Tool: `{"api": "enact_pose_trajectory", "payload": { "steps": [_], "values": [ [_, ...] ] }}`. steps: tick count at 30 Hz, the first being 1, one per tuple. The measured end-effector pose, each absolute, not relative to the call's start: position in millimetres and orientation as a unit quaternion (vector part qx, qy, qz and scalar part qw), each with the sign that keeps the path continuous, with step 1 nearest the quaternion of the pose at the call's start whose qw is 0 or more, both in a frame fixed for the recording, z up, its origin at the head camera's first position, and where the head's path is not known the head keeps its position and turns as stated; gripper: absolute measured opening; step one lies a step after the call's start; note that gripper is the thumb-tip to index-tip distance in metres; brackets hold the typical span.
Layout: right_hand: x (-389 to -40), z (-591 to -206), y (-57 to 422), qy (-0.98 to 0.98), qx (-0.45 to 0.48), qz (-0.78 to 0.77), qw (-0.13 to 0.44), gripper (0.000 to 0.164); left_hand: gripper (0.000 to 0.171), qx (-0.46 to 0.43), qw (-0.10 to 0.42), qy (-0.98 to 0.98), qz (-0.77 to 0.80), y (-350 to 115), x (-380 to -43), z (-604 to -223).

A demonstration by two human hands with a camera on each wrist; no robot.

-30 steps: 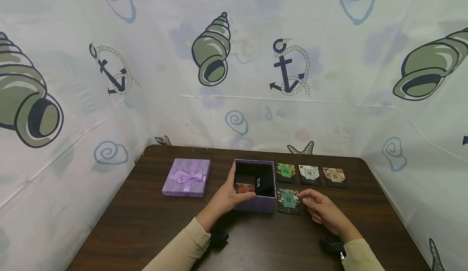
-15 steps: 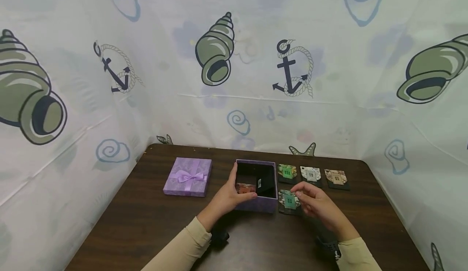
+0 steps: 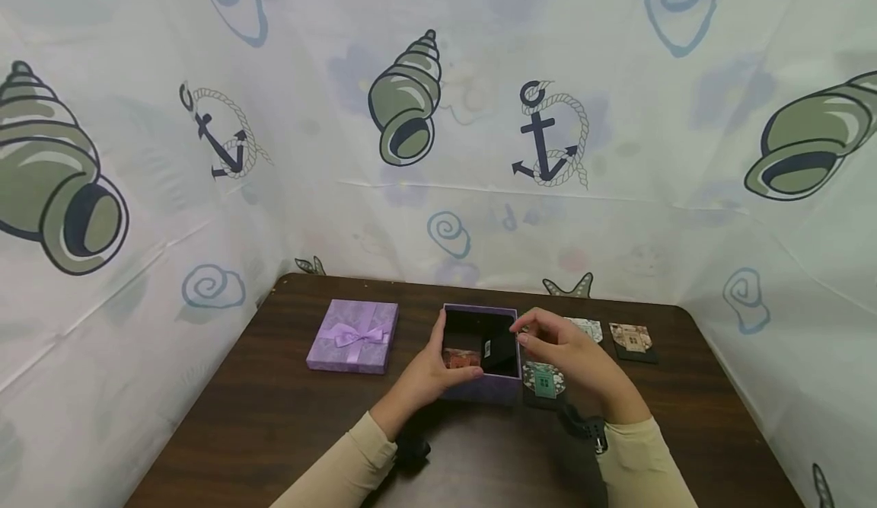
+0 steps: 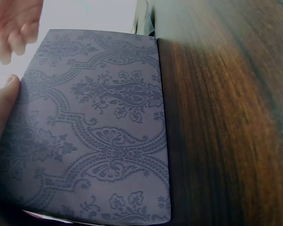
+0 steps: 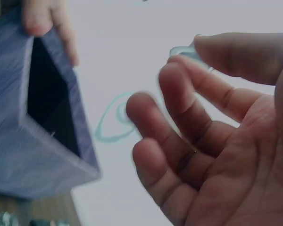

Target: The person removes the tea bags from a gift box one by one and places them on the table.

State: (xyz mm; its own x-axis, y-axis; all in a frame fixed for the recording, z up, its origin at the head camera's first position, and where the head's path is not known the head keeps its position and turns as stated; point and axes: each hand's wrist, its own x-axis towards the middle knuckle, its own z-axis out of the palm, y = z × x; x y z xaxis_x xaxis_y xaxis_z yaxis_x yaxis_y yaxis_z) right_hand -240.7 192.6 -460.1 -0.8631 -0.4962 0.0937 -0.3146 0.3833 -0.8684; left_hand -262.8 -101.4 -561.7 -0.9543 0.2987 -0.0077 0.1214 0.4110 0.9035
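An open purple patterned box [image 3: 481, 391] stands mid-table, with a red-orange square packet [image 3: 460, 359] and a black piece [image 3: 500, 352] bearing a small white label inside. My left hand [image 3: 426, 375] holds the box at its near-left corner, fingers along the left side and thumb at the front rim. Above the box's right edge is my right hand [image 3: 572, 348], fingers bent, with a gap between thumb and index and nothing held in the right wrist view [image 5: 217, 141]. Beside the box lies a teal-and-black square packet [image 3: 544, 382]; the green packet behind it is mostly hidden by my right hand.
To the left sits a purple lid [image 3: 351, 340] with a bow. A white packet [image 3: 588, 329] and a tan packet [image 3: 632, 340] lie at the back right of the dark wood table [image 3: 260, 432]. A printed cloth wall [image 3: 479, 135] surrounds the table.
My right hand has moved from the teal packet leftward and away from me to the box's right edge, now covering the green packet. My left hand keeps its place on the box.
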Motion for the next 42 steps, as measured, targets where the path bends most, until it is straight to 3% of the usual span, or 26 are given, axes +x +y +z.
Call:
{"api": "enact_pose_trajectory", "payload": {
  "steps": [9,18,26,34,42],
  "values": [
    [-269,-447,149,0.872,-0.247,-0.419,0.060,0.021,0.135,0.124,0.074,0.835,0.531,-105,-264,-563],
    [-294,-453,118,0.910,-0.206,-0.348,0.091,0.018,0.132,0.128,0.087,0.831,0.534,-105,-264,-562],
    [-321,-459,103,0.901,-0.230,-0.313,0.193,0.020,0.132,0.138,0.102,0.821,0.544,-107,-266,-566],
    [-347,-480,84,0.871,-0.264,-0.290,0.296,0.031,0.132,0.153,0.095,0.813,0.554,-106,-264,-564],
    [-362,-503,79,0.866,-0.279,-0.288,0.298,0.028,0.131,0.146,0.089,0.825,0.539,-105,-262,-562]
  ]
}}
